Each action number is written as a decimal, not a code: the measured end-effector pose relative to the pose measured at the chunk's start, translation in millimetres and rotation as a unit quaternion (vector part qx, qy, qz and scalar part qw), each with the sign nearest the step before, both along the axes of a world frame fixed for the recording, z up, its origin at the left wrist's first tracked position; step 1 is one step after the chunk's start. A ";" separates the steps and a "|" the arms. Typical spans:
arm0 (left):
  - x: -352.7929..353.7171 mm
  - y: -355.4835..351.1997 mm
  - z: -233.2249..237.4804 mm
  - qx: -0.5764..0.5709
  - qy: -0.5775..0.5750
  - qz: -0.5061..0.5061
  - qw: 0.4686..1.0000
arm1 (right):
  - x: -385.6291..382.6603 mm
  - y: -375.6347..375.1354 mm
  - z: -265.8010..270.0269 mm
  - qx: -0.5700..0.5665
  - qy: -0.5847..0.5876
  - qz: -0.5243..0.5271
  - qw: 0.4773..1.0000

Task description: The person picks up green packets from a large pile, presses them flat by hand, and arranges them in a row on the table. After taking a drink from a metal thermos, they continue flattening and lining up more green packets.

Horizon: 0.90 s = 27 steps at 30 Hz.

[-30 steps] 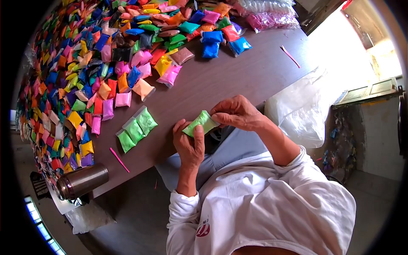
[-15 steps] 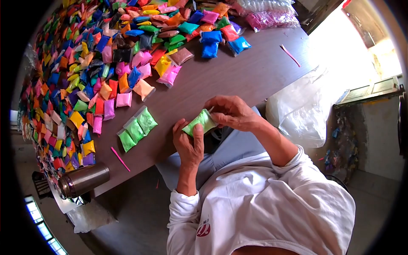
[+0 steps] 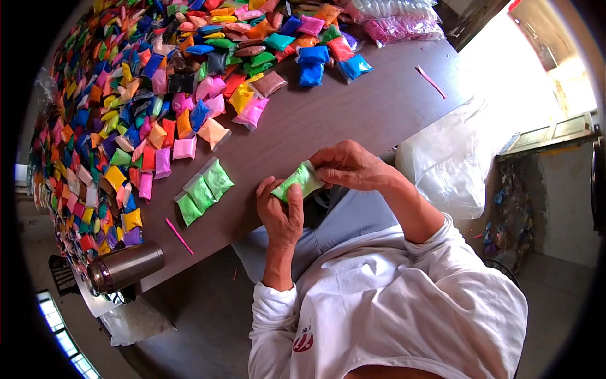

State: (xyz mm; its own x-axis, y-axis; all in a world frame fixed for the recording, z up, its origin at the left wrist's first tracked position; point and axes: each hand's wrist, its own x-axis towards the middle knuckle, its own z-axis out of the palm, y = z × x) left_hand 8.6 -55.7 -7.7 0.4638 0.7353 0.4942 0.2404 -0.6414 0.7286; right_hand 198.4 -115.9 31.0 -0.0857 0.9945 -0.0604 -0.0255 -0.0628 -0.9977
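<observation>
Between my hands, just over the table's front edge, is a light green packet [image 3: 300,179] in clear wrapping. My left hand [image 3: 279,211] grips its left end, with the thumb lying across the front. At the packet's right end, the fingers of my right hand [image 3: 347,165] are pinched together on the wrapper. Those fingertips are partly hidden behind the packet and the hand. To the left, a joined strip of green packets [image 3: 204,191] lies flat on the table.
A big heap of small coloured packets [image 3: 145,95] covers the table's left and far side. A metal flask [image 3: 126,266] lies at the left edge, near a pink strip [image 3: 179,236]. Another pink strip [image 3: 432,82] lies far right. A clear plastic bag [image 3: 442,167] hangs beside the table.
My right hand's fingers have closed in more tightly at the packet's right end, and the wrist has turned slightly. My left hand and the packet stay nearly in place.
</observation>
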 end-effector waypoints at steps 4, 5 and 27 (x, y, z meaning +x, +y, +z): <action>0.1 -0.4 1.8 0.012 0.011 0.002 1.000 | -0.8 2.4 -4.3 0.014 -0.027 -0.006 1.000; 0.5 -0.2 1.9 0.016 0.008 0.001 1.000 | -0.3 3.2 -4.3 0.014 -0.028 -0.005 1.000; 0.4 2.0 -1.0 0.033 0.046 -0.011 0.998 | 3.0 30.4 -4.5 0.135 -0.281 0.000 0.950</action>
